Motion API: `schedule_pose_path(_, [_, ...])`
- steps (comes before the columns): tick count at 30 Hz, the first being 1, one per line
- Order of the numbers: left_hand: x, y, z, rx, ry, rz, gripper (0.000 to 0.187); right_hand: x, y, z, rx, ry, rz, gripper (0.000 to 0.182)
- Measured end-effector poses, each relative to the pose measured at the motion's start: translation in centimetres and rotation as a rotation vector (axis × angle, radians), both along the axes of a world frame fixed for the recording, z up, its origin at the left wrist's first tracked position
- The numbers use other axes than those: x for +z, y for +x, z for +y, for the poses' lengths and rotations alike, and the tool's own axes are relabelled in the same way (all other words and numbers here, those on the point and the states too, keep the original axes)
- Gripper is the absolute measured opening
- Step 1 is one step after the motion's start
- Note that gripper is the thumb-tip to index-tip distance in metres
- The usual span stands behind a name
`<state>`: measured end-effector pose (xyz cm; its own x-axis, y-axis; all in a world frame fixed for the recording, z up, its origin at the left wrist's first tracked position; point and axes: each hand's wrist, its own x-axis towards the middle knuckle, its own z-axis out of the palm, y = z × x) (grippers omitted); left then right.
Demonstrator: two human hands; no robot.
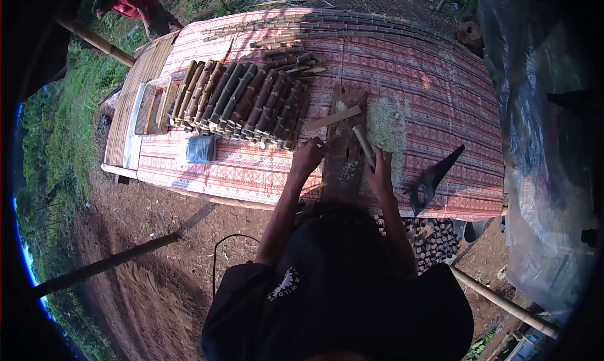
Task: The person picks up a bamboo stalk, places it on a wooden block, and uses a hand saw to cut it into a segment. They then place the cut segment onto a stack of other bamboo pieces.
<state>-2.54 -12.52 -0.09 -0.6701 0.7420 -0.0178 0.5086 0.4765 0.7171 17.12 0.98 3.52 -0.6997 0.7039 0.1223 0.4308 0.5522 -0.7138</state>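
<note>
My right hand (380,166) is wrapped round a short cut length of stem (363,142), pale at its far end and tilted up and left over a dark wooden board (345,163). To the left, at the board's edge, my left hand (308,155) has its fingers pinched together. Something small and pale shows at its fingertips, too small to name. A flat light-brown wooden strip (333,118) lies slantwise across the board, just beyond both hands. Pale sawdust (387,125) is scattered on the patterned cloth right of the board.
A handsaw (435,180) lies on the cloth (453,128) at right. Left stands a big stack of cut stems (242,103), with a plastic basket (151,109) and a dark packet (201,149) near it. Long stems (352,26) lie along the far edge. A person (138,9) stands far left.
</note>
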Motion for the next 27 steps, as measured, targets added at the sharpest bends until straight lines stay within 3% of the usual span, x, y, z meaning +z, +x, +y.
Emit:
schedule_pose_path(2, [-1.1, 0.0, -0.3, -0.003, 0.042, -0.072, 0.022, -0.4, -0.1, -0.1, 0.015, 0.136, 0.121, 0.052])
schedule_pose_path(5, [-0.7, 0.8, -0.2, 0.066, -0.007, -0.152, 0.022, -2.5, 0.7, -0.4, 0.027, -0.047, 0.04, 0.055])
schedule_pose_path(7, [-1.0, 0.7, 0.0, 0.055, 0.107, -0.07, 0.023, -3.1, 0.9, 0.0, 0.097, 0.166, -0.126, 0.057])
schedule_pose_path(11, [-0.8, 0.7, 0.2, 0.044, 0.144, -0.059, 0.024, -2.2, 0.5, -0.5, 0.008, 0.188, -0.004, 0.058])
schedule_pose_path(13, [-0.1, 0.9, 0.4, 0.059, 0.141, -0.041, 0.021, -1.9, 0.6, 0.1, 0.09, 0.244, -0.432, 0.057])
schedule_pose_path(14, [0.3, 1.0, 0.5, 0.057, 0.143, -0.038, 0.021, -1.9, 0.5, 0.1, 0.087, 0.246, -0.43, 0.057])
schedule_pose_path(16, [1.0, 1.6, 0.6, 0.077, 0.247, 0.214, 0.016, -0.7, 0.2, -0.5, -0.011, 0.313, -0.126, 0.056])
schedule_pose_path(17, [0.8, 1.7, 0.4, 0.078, 0.244, 0.208, 0.016, -0.3, 0.2, -0.9, -0.009, 0.31, -0.133, 0.056])
schedule_pose_path(19, [-0.1, 1.1, 0.4, -0.038, 0.137, 0.267, 0.015, 0.0, -0.2, -1.3, -0.058, 0.396, 0.096, 0.054])
schedule_pose_path(22, [-0.3, 1.7, 0.5, 0.0, 0.147, 0.243, 0.015, -0.5, -0.5, -2.1, -0.038, 0.365, 0.062, 0.055])
schedule_pose_path(23, [-0.3, 1.9, 0.5, -0.003, 0.146, 0.239, 0.015, -1.1, -0.4, -1.8, 0.032, 0.346, -0.166, 0.055])
schedule_pose_path(27, [0.2, 1.7, 0.9, -0.028, 0.131, 0.259, 0.014, -1.0, -0.7, -2.2, -0.04, 0.308, -0.103, 0.048])
